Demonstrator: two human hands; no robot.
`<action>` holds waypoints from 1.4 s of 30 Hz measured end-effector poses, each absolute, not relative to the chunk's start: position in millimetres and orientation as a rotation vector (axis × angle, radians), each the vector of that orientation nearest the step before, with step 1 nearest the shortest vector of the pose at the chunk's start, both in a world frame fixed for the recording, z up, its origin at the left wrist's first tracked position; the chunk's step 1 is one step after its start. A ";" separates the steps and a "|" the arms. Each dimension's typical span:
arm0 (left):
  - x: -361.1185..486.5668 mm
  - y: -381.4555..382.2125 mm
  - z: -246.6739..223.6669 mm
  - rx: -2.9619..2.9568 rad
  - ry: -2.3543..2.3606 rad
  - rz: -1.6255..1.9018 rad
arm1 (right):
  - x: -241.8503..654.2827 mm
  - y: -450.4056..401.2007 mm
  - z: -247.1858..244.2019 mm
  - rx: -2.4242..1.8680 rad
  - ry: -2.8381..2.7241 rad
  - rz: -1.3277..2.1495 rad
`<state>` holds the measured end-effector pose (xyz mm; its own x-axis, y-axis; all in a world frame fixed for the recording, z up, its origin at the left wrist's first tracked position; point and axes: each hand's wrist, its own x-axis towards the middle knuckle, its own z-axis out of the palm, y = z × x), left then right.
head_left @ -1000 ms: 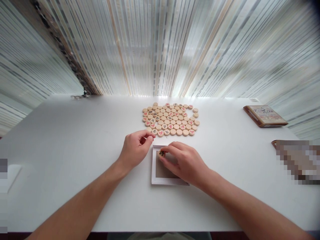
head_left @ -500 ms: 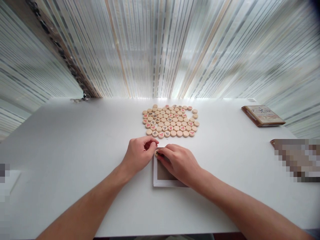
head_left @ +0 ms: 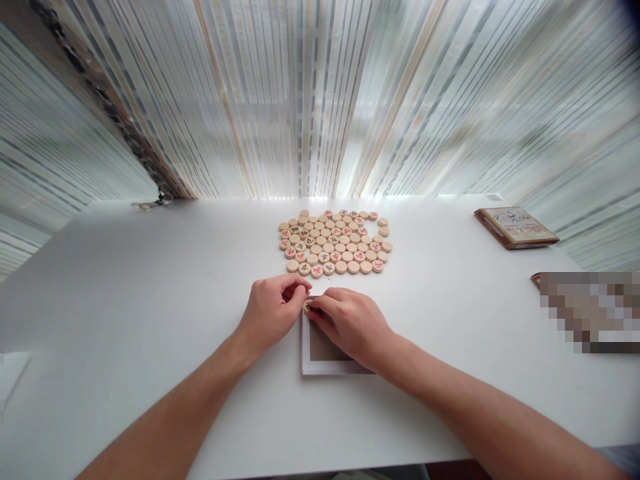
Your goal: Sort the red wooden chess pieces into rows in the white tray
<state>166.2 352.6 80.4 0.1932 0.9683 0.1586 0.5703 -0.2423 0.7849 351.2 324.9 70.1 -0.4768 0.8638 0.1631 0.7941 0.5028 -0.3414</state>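
A shallow box tray with a white rim (head_left: 327, 367) and brown bottom lies in front of me. My right hand (head_left: 350, 323) reaches over it, its fingertips on a round wooden piece with a black character (head_left: 307, 306) at the tray's far left corner. Beside that corner is my left hand (head_left: 277, 305), its fingers curled and thumb close to the index finger; whether anything small is between them is hidden. Just beyond the hands lies a flat cluster of round wooden pieces (head_left: 341, 248), some blank, others with red or black characters.
On the white table (head_left: 150, 300), a brown-edged box (head_left: 517, 228) lies at the back right. Nearer on the right is a pixelated item (head_left: 590, 310). A white item (head_left: 13, 373) lies at the left edge. Striped curtains (head_left: 280, 100) hang behind the table.
The view has shifted slightly, so the table items appear a little further left. Both hands keep nearly the same pose, and the right fingertips stay on the piece at the tray corner.
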 end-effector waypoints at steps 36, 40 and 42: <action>141.3 374.0 89.7 1.888 1.665 0.917 | 451.9 377.4 74.0 -1.440 -1.459 0.206; 133.4 380.2 88.1 1.874 1.727 0.925 | 470.7 392.5 62.7 -1.502 -1.334 0.256; 131.4 382.5 85.7 1.870 1.747 0.924 | 470.6 394.5 58.5 -1.509 -1.333 0.296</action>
